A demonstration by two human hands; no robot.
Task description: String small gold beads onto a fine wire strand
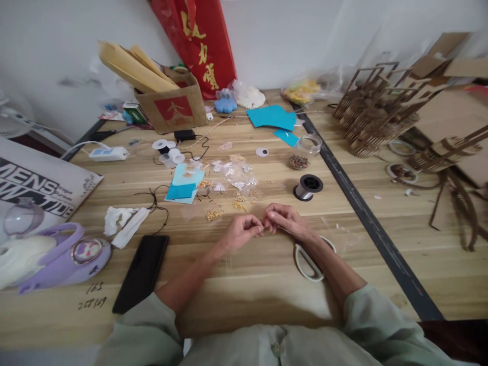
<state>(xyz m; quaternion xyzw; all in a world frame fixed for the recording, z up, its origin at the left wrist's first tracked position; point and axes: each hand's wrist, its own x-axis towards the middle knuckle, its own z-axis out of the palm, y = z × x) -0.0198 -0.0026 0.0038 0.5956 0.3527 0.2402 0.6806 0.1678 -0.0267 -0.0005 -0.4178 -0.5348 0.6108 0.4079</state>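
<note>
My left hand [243, 231] and my right hand [284, 219] meet above the wooden table, fingertips pinched close together. Whatever they pinch is too small to make out. A faint thin line, like clear thread, hangs below my left hand. Just beyond the fingers lie small piles of gold beads or findings [239, 204], with another gold pile [213, 215] to the left. White-handled scissors [305, 264] rest partly under my right forearm. A black spool [308, 188] wound with silvery wire or thread stands past my right hand.
Small clear bags [234, 173] of silvery pieces lie mid-table, near blue cards [183, 185]. A bead dish [299, 162] and glass jar [309, 144] stand right. At left are a phone [141, 274] and purple bottle [76, 254]. Bamboo baskets [366, 122] crowd the right; a cardboard box [175, 104] stands behind.
</note>
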